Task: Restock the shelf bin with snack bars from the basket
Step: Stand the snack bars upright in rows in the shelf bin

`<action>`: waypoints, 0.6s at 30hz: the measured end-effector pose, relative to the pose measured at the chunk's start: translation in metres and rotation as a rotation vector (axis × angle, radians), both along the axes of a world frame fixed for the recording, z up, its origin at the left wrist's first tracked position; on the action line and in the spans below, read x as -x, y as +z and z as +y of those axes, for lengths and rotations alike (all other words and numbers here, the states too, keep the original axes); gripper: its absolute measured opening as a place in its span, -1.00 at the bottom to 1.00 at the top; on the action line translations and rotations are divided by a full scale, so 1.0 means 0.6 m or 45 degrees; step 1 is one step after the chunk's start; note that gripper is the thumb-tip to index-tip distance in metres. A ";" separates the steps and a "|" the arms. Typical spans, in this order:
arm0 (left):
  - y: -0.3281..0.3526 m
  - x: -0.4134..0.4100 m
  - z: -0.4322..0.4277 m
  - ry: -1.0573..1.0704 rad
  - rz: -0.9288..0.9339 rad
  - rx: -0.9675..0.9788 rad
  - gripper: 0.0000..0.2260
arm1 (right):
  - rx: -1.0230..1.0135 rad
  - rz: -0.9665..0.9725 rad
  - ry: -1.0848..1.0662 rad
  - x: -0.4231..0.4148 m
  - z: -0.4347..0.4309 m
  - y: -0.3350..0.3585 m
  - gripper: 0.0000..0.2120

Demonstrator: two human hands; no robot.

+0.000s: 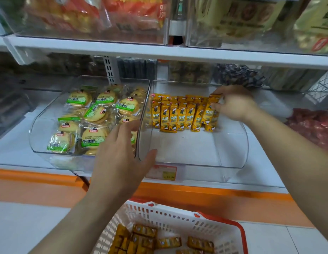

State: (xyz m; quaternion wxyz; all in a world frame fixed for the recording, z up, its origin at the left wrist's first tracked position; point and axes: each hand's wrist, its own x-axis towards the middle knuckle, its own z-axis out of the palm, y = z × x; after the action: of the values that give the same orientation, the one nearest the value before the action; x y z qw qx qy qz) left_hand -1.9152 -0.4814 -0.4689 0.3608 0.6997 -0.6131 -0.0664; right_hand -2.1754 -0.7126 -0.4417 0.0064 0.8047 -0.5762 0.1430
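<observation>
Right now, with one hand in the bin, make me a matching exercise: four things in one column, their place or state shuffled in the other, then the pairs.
1. right hand
2. left hand
3. white-and-red basket
4. round biscuit packs

A. in the left clear bin
B. pinching the rightmost yellow snack bar in the right clear bin
C. below the orange shelf edge, holding loose snack bars
D. fingers straight, at the wall between the bins

Pairs: 1-B; 2-D; 3-C; 4-A.
</observation>
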 end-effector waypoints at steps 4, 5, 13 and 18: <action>0.031 0.050 -0.083 -0.207 -0.094 -0.046 -0.51 | -0.048 -0.103 0.020 -0.002 0.001 -0.010 -0.63; 0.032 0.067 -0.121 -0.263 -0.139 -0.089 -0.50 | -0.051 -0.126 0.033 -0.003 0.002 -0.010 -0.64; -0.033 0.141 -0.351 -0.332 -0.683 -0.064 -0.35 | 0.021 -0.137 0.113 0.007 -0.004 -0.019 -0.66; -0.064 0.150 -0.386 -0.310 -0.687 0.000 -0.38 | 0.001 -0.219 0.095 0.004 -0.010 -0.022 -0.68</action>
State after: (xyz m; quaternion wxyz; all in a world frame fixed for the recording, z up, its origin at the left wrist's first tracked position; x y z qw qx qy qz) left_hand -2.0053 -0.7128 -0.5072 0.1741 0.6134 -0.7663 0.0791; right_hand -2.1777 -0.7187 -0.4548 -0.0483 0.8104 -0.5441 0.2119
